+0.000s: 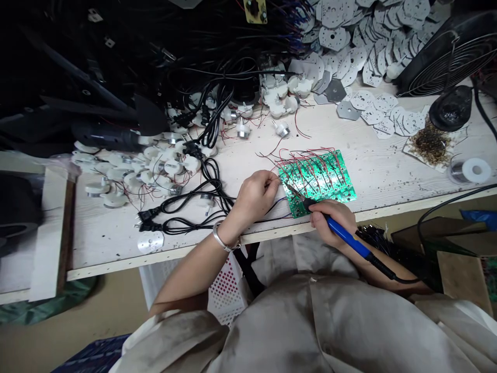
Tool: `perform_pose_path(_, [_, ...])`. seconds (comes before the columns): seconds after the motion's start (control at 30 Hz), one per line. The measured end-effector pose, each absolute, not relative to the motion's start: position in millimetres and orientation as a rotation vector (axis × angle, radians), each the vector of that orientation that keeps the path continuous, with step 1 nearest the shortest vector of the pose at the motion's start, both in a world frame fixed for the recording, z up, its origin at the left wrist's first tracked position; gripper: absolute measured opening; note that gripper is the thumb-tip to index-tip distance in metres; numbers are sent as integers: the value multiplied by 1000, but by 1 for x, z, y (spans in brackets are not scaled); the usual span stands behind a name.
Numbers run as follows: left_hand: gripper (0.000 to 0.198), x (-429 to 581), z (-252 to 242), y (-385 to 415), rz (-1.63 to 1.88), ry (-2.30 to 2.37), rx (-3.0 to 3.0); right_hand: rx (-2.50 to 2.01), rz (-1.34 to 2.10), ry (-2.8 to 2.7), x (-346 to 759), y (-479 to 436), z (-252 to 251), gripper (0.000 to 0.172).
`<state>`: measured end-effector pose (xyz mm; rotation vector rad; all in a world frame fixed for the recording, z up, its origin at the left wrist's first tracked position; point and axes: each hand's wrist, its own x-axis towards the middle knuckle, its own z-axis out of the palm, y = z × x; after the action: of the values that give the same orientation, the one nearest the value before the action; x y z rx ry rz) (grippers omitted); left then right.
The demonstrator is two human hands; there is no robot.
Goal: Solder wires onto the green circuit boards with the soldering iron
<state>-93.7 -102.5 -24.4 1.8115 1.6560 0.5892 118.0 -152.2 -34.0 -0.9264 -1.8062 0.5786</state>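
A soldering iron (345, 233) with a blue handle is gripped in my right hand (333, 221). Its metal tip reaches over the left part of a green circuit board panel (351, 191), close to my left fingers. Red and black wires (316, 168) stick out across the panel, which lies near the front edge of the bench. My left hand (256, 192) is closed in a pinch at the panel's left edge. Whatever sits between its fingertips is too small and hidden to make out. A metal bangle (222, 238) circles the left wrist.
Black power cords (194, 197) and white round motors (151, 166) crowd the left of the bench (248, 150). Silvery plates (373, 109) pile up at back right. A solder spool (469, 171), an iron stand (452, 109) and a black fan (450, 57) stand right.
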Motion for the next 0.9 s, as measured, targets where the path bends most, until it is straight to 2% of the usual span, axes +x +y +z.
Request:
perform_pose_path(0.6, [12, -91, -27, -104, 577, 1718, 1828, -921, 400, -1862, 114, -152, -39, 18])
perform_pose_path(0.9, [13, -91, -27, -104, 571, 1707, 1822, -899, 448, -1766, 113, -154, -43, 22])
